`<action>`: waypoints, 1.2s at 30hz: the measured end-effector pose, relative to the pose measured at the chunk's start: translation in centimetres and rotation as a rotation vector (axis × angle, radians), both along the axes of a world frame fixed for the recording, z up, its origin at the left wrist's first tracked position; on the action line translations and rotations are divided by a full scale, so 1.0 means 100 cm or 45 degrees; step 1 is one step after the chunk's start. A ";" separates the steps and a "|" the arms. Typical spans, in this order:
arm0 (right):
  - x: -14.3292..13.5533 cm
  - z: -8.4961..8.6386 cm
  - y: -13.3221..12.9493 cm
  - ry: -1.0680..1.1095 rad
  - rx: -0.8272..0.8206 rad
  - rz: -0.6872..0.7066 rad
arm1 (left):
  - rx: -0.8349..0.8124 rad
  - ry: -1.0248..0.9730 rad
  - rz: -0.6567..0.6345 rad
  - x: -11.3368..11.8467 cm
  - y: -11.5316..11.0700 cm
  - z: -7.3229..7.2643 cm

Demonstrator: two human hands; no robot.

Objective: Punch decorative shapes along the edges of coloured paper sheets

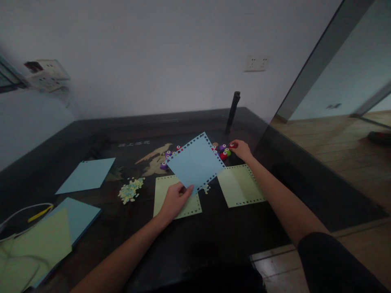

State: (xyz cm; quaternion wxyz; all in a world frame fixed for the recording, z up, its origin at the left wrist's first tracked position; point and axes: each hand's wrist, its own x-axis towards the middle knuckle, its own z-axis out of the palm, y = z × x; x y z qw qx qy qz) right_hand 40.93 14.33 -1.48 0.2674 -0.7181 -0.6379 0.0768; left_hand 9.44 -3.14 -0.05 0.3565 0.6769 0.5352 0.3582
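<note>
My left hand [174, 203] pinches the lower corner of a light blue sheet of paper [195, 162], which has small shapes punched along its edges. My right hand [242, 150] has its fingers closed on a red craft punch [233, 145] with a round white spot on it. Other small punches in purple [222, 147], green [227, 152] and red [223, 155] lie beside those fingers. More punches [164, 165] show past the blue sheet's left corner. Under the left hand lies a pale green sheet [161, 191] with punched edges; a second green sheet [241, 185] lies below the right hand.
Paper bits [130, 190] are heaped left of centre on the dark table [220, 236]. Farther left are a blue sheet [88, 175], a stack of blue paper [81, 217], green paper [45, 248] and a cable [27, 208]. A black post [233, 113] stands at the back.
</note>
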 end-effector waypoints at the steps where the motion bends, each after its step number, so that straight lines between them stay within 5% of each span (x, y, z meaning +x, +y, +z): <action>1: 0.001 0.000 -0.001 0.004 0.005 0.016 | 0.005 0.000 -0.001 0.000 0.000 0.001; 8: 0.008 0.009 -0.011 0.027 0.030 0.094 | 0.039 0.039 -0.017 0.000 -0.001 0.003; 12: -0.003 0.027 -0.034 0.106 0.229 0.046 | 0.079 0.110 -0.033 -0.001 -0.001 0.004; 14: -0.017 0.038 -0.053 0.245 0.287 0.174 | 0.094 0.127 -0.041 -0.001 0.000 0.004; 19: -0.058 0.059 -0.102 0.917 -0.107 0.607 | 0.097 0.139 -0.103 -0.001 0.000 0.004; 26: -0.070 0.053 -0.118 1.151 -0.059 0.495 | 0.121 0.117 -0.160 -0.003 0.001 0.009; 36: -0.060 0.052 -0.132 1.132 -0.053 0.412 | 0.166 -0.268 0.043 -0.001 0.004 0.014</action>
